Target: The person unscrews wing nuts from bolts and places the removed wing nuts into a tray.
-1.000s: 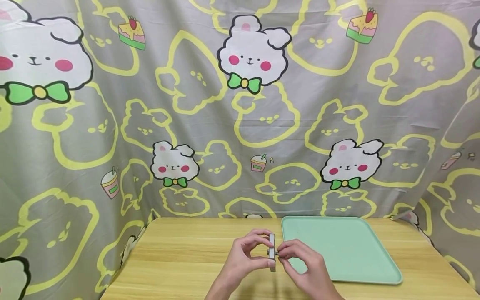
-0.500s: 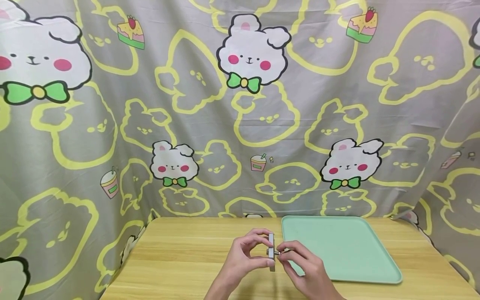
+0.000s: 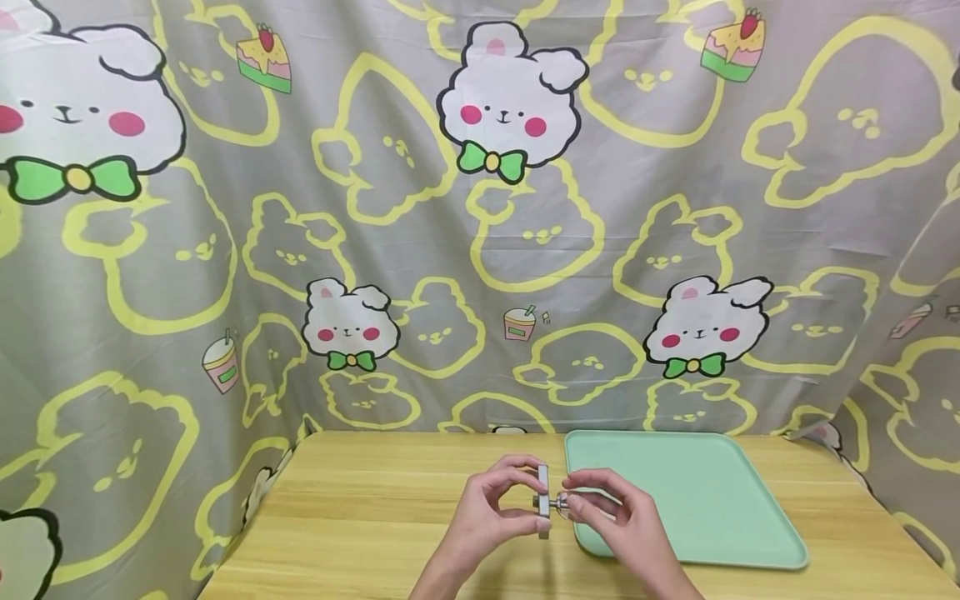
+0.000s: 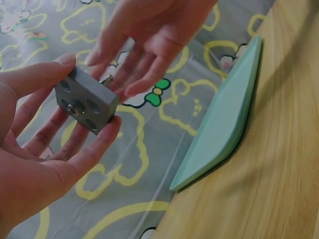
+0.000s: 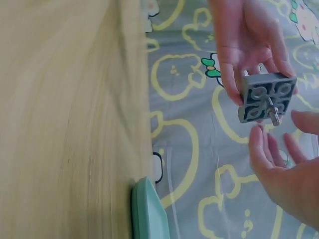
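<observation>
One square grey block (image 4: 88, 94), studied with round recesses on the face toward the right hand and holes on the other; held up above the table (image 3: 360, 517), its broad faces upright, one edge toward the head camera.

One metal shaft (image 5: 273, 113), set through the block's middle; a short dark end (image 4: 76, 107) showed on the left hand's side, the longer length stood out on the other.

One left hand (image 3: 487, 508), pinching the block by its rim, fingers along the upper edge and thumb at the lower.

One right hand (image 3: 618, 512), fingers and thumb parted and loosely bent about the shaft's free end, gripping nothing that could be made out; whether a fingertip touched the metal could not be told.

Governing relation: the shaft's long axis ran roughly level, square to the block, out from the left hand's grip toward the right hand. The left hand was nearer the block; the right was nearer the shaft's tip, and any approach along that axis lay, in judgement, with it.

One pale green tray (image 3: 690, 500), on the table, partly behind the right hand.

One patterned cloth (image 3: 420, 250), hanging behind.
</observation>
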